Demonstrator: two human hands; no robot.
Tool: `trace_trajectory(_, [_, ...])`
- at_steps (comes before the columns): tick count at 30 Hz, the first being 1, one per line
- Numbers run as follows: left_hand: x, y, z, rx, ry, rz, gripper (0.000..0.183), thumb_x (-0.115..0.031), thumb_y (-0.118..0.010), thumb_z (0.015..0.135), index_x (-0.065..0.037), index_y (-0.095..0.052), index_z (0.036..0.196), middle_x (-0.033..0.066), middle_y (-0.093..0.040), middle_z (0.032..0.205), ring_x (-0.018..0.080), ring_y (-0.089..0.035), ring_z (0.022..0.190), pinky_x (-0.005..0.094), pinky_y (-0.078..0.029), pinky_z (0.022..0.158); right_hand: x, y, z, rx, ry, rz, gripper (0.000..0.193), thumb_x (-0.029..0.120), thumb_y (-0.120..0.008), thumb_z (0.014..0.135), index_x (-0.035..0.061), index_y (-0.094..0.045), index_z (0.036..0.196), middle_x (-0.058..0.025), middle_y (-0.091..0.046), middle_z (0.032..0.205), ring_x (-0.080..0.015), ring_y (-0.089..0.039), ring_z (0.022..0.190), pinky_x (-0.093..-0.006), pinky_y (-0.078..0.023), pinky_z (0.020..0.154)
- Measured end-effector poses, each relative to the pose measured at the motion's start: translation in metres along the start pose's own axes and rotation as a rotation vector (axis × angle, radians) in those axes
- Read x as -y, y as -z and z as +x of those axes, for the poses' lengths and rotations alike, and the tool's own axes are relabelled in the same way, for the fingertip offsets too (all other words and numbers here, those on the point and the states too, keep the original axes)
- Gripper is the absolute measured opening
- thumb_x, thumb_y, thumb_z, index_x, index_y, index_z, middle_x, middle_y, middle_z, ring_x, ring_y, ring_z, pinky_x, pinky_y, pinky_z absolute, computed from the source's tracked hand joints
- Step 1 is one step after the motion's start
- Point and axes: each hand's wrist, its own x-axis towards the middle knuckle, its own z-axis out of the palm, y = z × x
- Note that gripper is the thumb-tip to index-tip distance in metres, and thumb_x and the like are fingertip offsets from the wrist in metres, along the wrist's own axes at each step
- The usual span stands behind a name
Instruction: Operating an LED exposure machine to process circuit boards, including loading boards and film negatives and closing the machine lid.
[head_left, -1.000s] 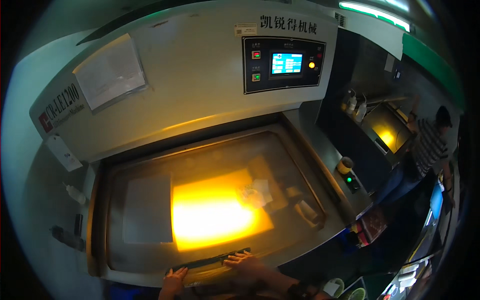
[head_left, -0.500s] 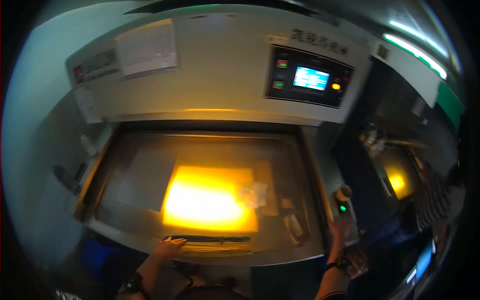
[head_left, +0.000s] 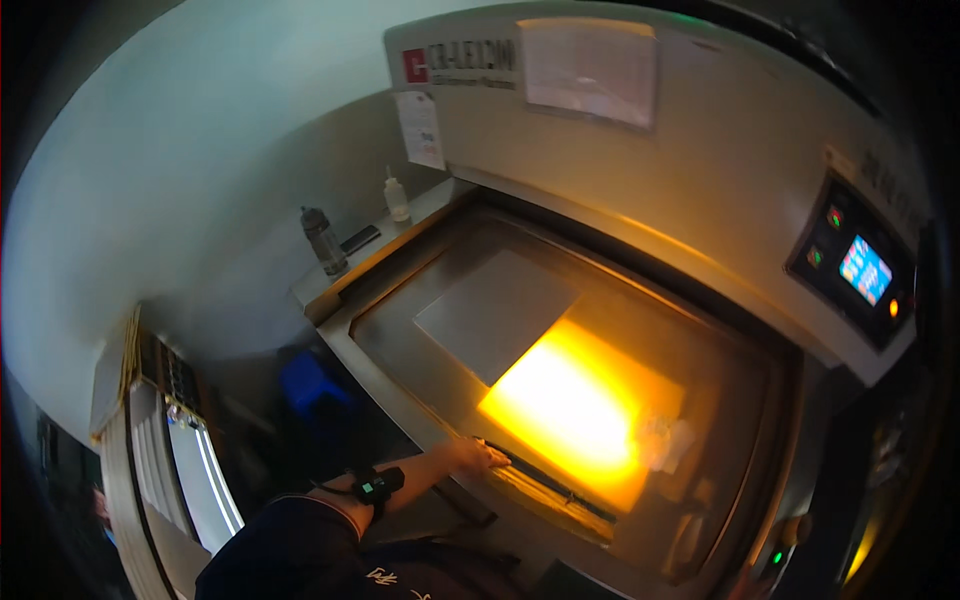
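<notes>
My left hand (head_left: 478, 458) lies on the end of a dark bar (head_left: 545, 480) at the near edge of a wide machine bed, its fingers stretched out. Yellowish strips (head_left: 560, 507) run along the bar's near side. Beyond the bar, a rectangle of bright yellow light (head_left: 565, 400) glows in the bed, with a flat grey sheet (head_left: 500, 310) to its left. A crumpled whitish piece (head_left: 668, 442) lies at the glow's right side. Only a dim, blurred bit of my right hand (head_left: 743, 580) shows at the lower right, near a small green-lit control (head_left: 778, 557); its fingers cannot be made out.
Over the bed hangs the machine's pale hood (head_left: 720, 170), with a control panel (head_left: 850, 260) at its right. A dark bottle (head_left: 322, 240), a flat black object (head_left: 360, 238) and a white squeeze bottle (head_left: 397, 202) stand or lie on the left ledge. Tall stacked boards (head_left: 140, 480) are at far left.
The view has swung left, so the bed now appears tilted and the ledge bottles and stacked boards show clearly. My left hand stays on the bar. My right hand has mostly left the picture.
</notes>
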Motion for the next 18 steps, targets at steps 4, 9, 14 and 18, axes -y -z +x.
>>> trace_trajectory(4, [0.005,-0.019,0.007,-0.053,-0.04,-0.051,0.06,-0.022,-0.043,0.096,-0.023,-0.03,0.154,-0.004,-0.031,0.16,0.032,-0.037,0.142,0.0559,-0.026,0.117,0.024,0.028,-0.018,-0.057,0.044,-0.129,0.08,0.048,-0.063,0.085,0.009,-0.035,0.148,-0.0257,-0.031,0.153,-0.0427,-0.028,0.142,-0.0535,-0.022,0.117])
trace_trajectory(9, [0.019,-0.004,-0.025,-0.051,0.099,-0.011,0.056,-0.026,-0.043,0.099,-0.031,-0.031,0.154,-0.0102,-0.03,0.159,0.0482,-0.032,0.14,0.0587,-0.035,0.111,0.097,0.026,-0.08,-0.189,0.412,-0.107,0.075,0.044,-0.062,0.086,0.0093,-0.037,0.148,-0.0263,-0.029,0.154,-0.0433,-0.026,0.143,-0.054,-0.02,0.118])
trace_trajectory(14, [0.153,0.003,-0.076,-0.065,0.101,0.047,0.073,-0.02,-0.061,0.091,-0.032,-0.027,0.154,-0.011,-0.03,0.159,0.0437,-0.032,0.142,0.0625,-0.041,0.104,0.19,0.024,-0.319,-0.057,0.995,0.148,0.069,0.031,-0.064,0.086,0.0084,-0.037,0.146,-0.0266,-0.026,0.155,-0.0439,-0.023,0.144,-0.0539,-0.016,0.119])
trace_trajectory(18, [0.278,0.055,-0.079,-0.102,0.104,0.088,0.069,-0.018,-0.066,0.086,-0.03,-0.04,0.148,-0.0093,-0.04,0.153,0.0373,-0.049,0.13,0.0514,-0.046,0.102,0.208,0.033,-0.483,0.144,0.928,0.386,0.067,0.029,-0.065,0.086,0.0073,-0.04,0.145,-0.0256,-0.03,0.153,-0.0451,-0.026,0.142,-0.0561,-0.021,0.116])
